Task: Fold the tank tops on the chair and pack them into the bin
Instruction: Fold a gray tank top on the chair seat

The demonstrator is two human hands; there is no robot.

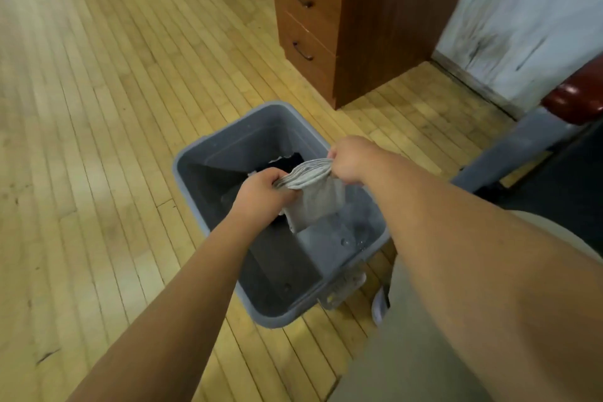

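Nearest: 2 bare forearms reach forward from the lower edge, the right one largest in view, both meeting over the bin.
Left grip: the left hand is curled in a fist round the near-left end of the tank top's folded edge, fingers wrapped over the cloth.
Right grip: the right hand pinches the far-right end of the same folded edge, knuckles up, fingers closed on the cloth.
Garment held: the tank top is light grey and folded into several layers, which show as stacked edges between the 2 hands. Its free part hangs down into the bin's opening; whether it touches the bottom cannot be told.
Container: the bin is a grey rectangular tub standing on the floor, directly under the hands, its open top toward the camera.
Already inside: a dark garment lies in the bin at its far side, partly hidden behind the grey cloth.
Seat: the chair shows only at the right edge, a dark red padded part on a grey frame, well apart from the bin.
Lower right: a khaki trouser leg and the tip of a shoe stand just beside the bin's near-right corner.
Ground: the floor is pale wooden strips.
Behind: a brown drawer unit with 2 dark handles stands beyond the bin, and a scuffed white wall rises to its right.
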